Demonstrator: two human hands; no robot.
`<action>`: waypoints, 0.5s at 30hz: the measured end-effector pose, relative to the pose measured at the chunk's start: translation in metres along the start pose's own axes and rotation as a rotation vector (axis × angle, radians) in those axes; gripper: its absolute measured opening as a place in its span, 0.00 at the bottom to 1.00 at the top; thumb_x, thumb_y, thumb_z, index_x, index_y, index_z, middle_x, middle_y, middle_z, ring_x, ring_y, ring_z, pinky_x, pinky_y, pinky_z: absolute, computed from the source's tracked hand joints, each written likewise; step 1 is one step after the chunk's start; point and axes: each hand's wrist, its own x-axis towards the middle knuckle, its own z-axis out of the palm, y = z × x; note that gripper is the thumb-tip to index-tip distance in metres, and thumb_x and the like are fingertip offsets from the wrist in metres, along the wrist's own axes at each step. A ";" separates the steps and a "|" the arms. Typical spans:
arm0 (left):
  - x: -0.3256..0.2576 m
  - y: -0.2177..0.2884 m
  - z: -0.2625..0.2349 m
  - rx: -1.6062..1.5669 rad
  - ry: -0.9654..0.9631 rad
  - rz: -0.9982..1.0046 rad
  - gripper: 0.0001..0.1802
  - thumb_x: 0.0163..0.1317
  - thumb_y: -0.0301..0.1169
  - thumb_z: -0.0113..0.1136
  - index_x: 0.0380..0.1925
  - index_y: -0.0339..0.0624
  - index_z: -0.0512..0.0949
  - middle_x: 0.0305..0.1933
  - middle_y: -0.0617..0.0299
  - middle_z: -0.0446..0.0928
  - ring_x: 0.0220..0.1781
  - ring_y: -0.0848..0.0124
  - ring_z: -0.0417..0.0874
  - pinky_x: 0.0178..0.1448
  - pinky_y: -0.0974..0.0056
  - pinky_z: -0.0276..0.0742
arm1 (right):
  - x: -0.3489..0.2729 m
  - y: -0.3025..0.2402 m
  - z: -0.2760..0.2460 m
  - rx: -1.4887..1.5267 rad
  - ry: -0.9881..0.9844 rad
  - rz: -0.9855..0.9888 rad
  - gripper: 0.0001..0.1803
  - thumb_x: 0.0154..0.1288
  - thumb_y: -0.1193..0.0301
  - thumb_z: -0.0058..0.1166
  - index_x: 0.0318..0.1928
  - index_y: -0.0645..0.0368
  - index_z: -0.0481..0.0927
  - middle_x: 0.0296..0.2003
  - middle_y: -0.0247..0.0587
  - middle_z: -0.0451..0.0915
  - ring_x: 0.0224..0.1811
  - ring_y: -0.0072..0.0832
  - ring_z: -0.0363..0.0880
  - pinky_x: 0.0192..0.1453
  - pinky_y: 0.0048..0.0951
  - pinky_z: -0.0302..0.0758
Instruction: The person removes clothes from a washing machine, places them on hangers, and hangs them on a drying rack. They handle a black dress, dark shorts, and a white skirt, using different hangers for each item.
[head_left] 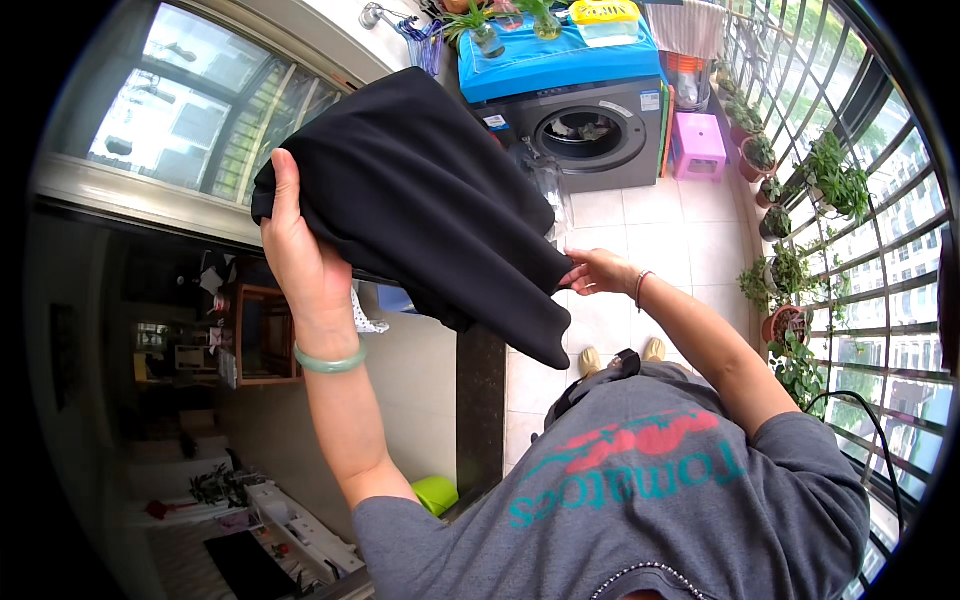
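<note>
A black garment (420, 190) hangs spread between my two hands, its exact kind not plain from its folds. My left hand (300, 235), with a green bangle on the wrist, grips its upper left edge, the thumb lying on the near side and the fingers hidden behind the cloth. Lower down to the right, my right hand (597, 272) pinches the garment's other edge between thumb and fingers. The lower hem droops free toward my body.
A grey front-loading washing machine (585, 135) under a blue cover (560, 65) stands ahead, with plants and a yellow-lidded box (605, 20) on top. A pink stool (697, 145) sits beside it. Potted plants (785, 325) line the barred window at right. A window (210, 100) and doorway lie left.
</note>
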 end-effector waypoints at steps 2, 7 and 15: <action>0.000 0.003 0.004 -0.007 -0.003 0.010 0.20 0.68 0.41 0.58 0.49 0.33 0.77 0.50 0.58 0.80 0.49 0.71 0.81 0.54 0.66 0.77 | 0.021 -0.007 0.000 -0.122 -0.033 -0.076 0.13 0.69 0.57 0.53 0.40 0.53 0.78 0.35 0.31 0.82 0.28 0.18 0.78 0.32 0.19 0.77; -0.006 0.004 -0.009 0.090 0.082 0.058 0.17 0.68 0.40 0.60 0.46 0.36 0.79 0.48 0.60 0.80 0.47 0.72 0.80 0.52 0.66 0.76 | 0.021 -0.023 -0.004 -0.331 0.157 -0.171 0.11 0.69 0.60 0.49 0.35 0.50 0.81 0.32 0.24 0.81 0.36 0.17 0.77 0.43 0.28 0.67; -0.009 0.016 -0.022 0.077 0.116 0.098 0.21 0.68 0.41 0.59 0.49 0.31 0.77 0.51 0.57 0.80 0.50 0.69 0.82 0.54 0.64 0.78 | 0.035 0.012 -0.026 -0.218 0.475 -0.174 0.34 0.67 0.43 0.47 0.48 0.65 0.78 0.51 0.46 0.80 0.61 0.37 0.72 0.65 0.36 0.64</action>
